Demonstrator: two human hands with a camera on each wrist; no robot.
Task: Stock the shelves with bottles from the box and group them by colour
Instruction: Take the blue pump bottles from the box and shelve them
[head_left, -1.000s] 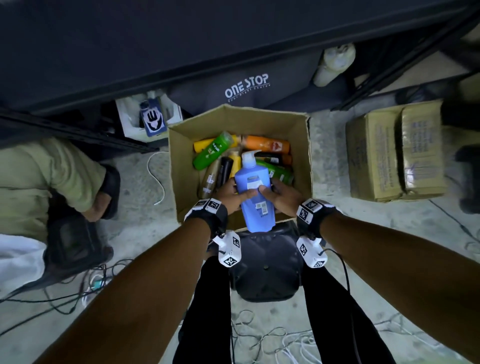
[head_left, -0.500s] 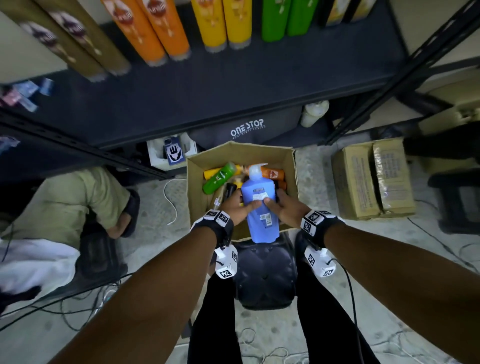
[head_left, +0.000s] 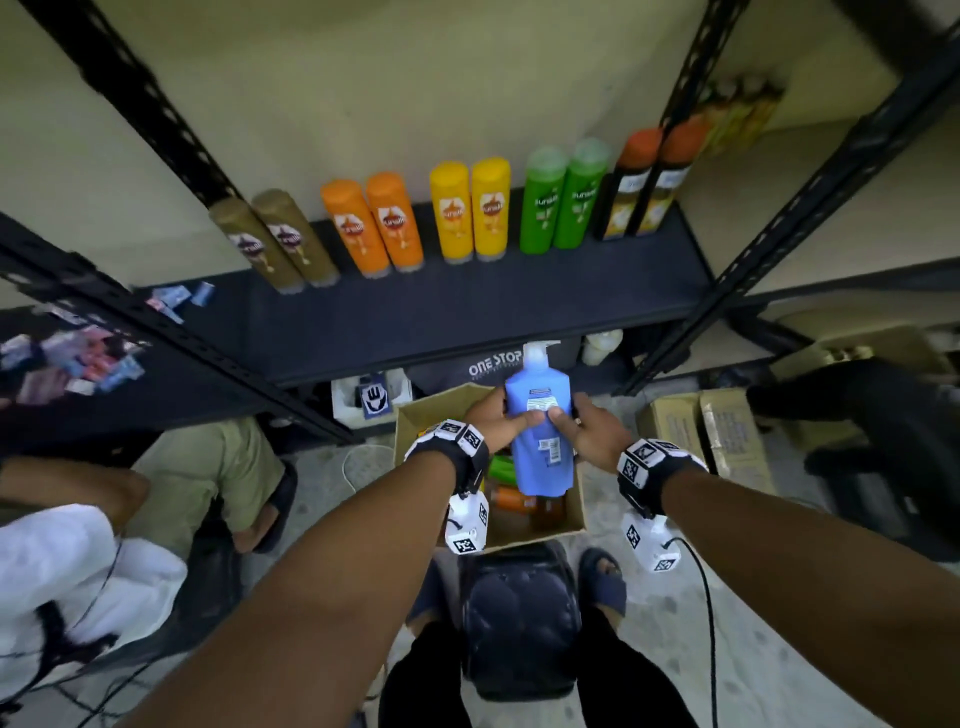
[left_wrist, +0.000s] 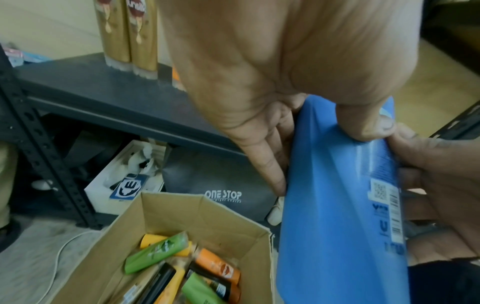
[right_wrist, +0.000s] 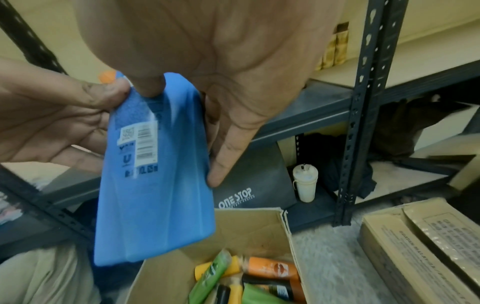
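Both hands round the blue bottle, its front label hidden

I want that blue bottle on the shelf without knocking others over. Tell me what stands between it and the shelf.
Nothing visible does. Both hands hold the blue bottle above the box, and the shelf has bare board in front of the standing row of bottles.

- Both forearms are stretched forward, side by side, with marker-covered bands worn at the wrists.
- The left hand is clamped on the left side of the blue bottle, thumb laid across its label.
- The right hand is clamped on the opposite side, thumb likewise pressed on the front, fingers laid behind.
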